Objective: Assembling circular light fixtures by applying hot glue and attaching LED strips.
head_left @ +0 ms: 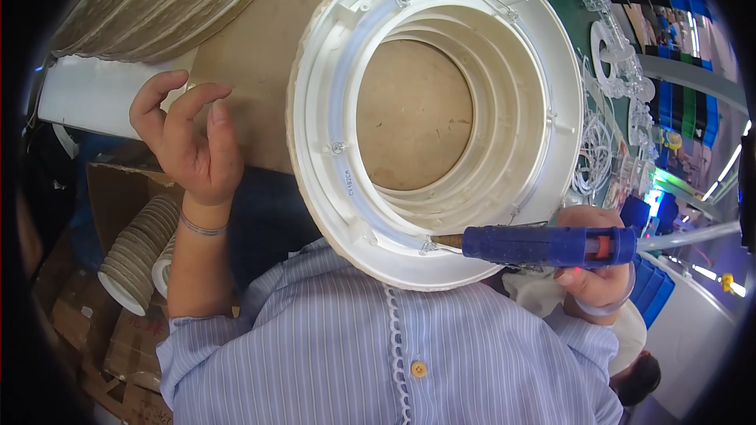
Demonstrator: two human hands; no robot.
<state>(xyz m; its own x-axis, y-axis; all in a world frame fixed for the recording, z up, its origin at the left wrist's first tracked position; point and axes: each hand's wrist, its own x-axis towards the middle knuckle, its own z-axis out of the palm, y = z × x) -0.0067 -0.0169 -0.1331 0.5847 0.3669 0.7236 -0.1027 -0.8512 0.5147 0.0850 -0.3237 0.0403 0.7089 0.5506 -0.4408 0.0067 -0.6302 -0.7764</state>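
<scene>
A large white plastic ring housing (321,86) stands in front of me, its round opening facing up. A pale translucent strip (358,55) curves along its inner channel, held at several spots by small clear clips. My right hand (592,279) is closed around a dark blue glue gun (543,245) with a red part near its back; the hand is partly hidden under the tool. The brownish nozzle touches or nearly touches the lower clip on the ring; which, I cannot tell. Left of the ring, my left hand (193,138) is raised, empty, its fingers loosely bent and apart.
A big ribbed beige round piece (157,4) rests at the far left, above a white block (90,94). Below, a cardboard box holds ribbed beige cylinders (142,252). Clear plastic parts (622,55) and a coiled cable (592,161) lie right of the ring. Another person (636,378) is at lower right.
</scene>
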